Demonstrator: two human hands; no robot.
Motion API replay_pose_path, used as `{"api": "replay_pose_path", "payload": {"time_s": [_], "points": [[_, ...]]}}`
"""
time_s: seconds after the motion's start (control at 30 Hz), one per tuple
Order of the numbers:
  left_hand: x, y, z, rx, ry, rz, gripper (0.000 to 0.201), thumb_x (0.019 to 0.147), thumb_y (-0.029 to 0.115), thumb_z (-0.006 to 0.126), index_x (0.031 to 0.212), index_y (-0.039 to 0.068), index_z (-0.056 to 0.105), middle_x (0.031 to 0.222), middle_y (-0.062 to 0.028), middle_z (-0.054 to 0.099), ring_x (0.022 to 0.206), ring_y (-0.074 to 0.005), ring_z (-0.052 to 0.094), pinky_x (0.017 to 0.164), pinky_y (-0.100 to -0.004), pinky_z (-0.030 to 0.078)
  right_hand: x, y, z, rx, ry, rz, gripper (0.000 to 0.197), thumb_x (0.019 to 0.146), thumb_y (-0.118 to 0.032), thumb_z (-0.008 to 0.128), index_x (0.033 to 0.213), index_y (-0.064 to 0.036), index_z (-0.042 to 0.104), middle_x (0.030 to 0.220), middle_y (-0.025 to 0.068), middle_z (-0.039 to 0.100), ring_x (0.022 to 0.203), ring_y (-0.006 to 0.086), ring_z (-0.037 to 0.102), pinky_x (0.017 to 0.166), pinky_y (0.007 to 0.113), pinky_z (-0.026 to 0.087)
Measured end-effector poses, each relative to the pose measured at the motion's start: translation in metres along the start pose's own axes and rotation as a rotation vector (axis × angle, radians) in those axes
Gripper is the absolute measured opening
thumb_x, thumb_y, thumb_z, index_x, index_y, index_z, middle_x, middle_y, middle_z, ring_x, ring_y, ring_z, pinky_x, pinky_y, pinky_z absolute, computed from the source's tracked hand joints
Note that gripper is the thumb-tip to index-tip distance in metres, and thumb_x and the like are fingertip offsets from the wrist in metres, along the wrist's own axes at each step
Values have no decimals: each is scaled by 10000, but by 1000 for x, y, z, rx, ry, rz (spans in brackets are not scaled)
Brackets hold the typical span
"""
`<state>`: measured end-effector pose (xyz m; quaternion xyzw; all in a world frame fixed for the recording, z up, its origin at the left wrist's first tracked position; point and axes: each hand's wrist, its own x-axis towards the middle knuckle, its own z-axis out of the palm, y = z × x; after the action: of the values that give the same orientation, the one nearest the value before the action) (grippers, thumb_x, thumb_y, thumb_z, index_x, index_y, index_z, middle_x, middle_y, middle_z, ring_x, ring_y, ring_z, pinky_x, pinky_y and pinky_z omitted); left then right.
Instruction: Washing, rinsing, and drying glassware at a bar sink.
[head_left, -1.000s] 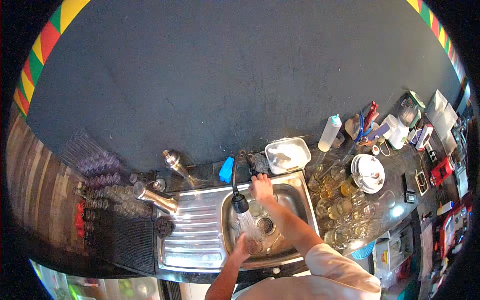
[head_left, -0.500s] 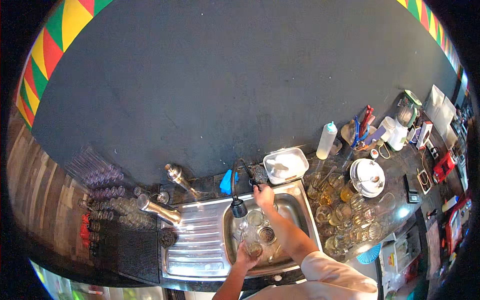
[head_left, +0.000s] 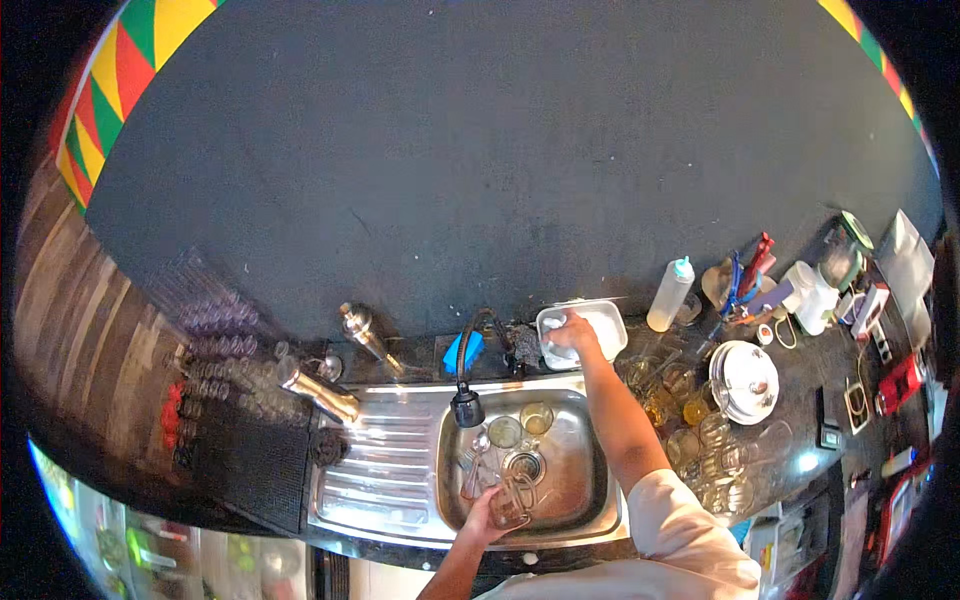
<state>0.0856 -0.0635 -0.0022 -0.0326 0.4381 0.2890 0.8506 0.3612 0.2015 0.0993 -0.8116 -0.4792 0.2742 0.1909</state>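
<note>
My left hand (head_left: 484, 518) grips a clear glass mug (head_left: 511, 507) low over the near side of the steel sink (head_left: 585, 480). My right hand (head_left: 573, 338) is down in a white rectangular tub (head_left: 618, 335) behind the sink, its fingers closed on something pale that I cannot make out. Further back in the basin stand two glasses, one greenish (head_left: 504, 431) and one more yellow (head_left: 537, 418). Several pieces of cutlery (head_left: 470, 472) lie along the left side of the basin, near the drain (head_left: 524, 466). A black flexible faucet (head_left: 467, 408) hangs over the sink's back left corner.
Left of the basin is a ribbed drainboard (head_left: 380, 470), with metal shakers (head_left: 320, 390) and rows of glasses (head_left: 215, 345) beyond. On the right counter are many used glasses (head_left: 715, 440), stacked white plates (head_left: 745, 383) and a squeeze bottle (head_left: 670, 293). A blue sponge-like thing (head_left: 463, 352) sits behind the faucet.
My right hand has moved from the faucet's base rightward into the white tub. In my left hand the mug has been tilted, and a yellowish glass now shows at the back of the basin.
</note>
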Motion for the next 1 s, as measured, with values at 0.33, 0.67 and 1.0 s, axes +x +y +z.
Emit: {"api": "replay_pose_path", "payload": {"time_s": [0.33,0.67,1.0], "points": [[-11,-11,19,79,-14,89,303,797,344,570,1029,156,520,892,-98,599,784,-257,596,726,-420,478,51,-7,-14,-345,-317,-162,484,759,-358,434,1100,-41,563,1193,167,511,1098,297,499,893,361,396],[-23,-1,38,48,-71,271,336,820,380,507,1031,119,482,894,-146,610,799,-292,597,724,-426,471,51,59,-14,524,-171,-183,417,675,-355,590,957,-52,639,874,144,629,804,248,592,681,343,461],[-37,24,40,30,-371,318,492,856,492,419,1127,84,467,1022,-209,573,919,-349,575,768,-454,466,-111,92,21,1411,-457,-6,369,655,-114,523,1011,-24,560,804,92,580,606,203,569,513,299,477]]}}
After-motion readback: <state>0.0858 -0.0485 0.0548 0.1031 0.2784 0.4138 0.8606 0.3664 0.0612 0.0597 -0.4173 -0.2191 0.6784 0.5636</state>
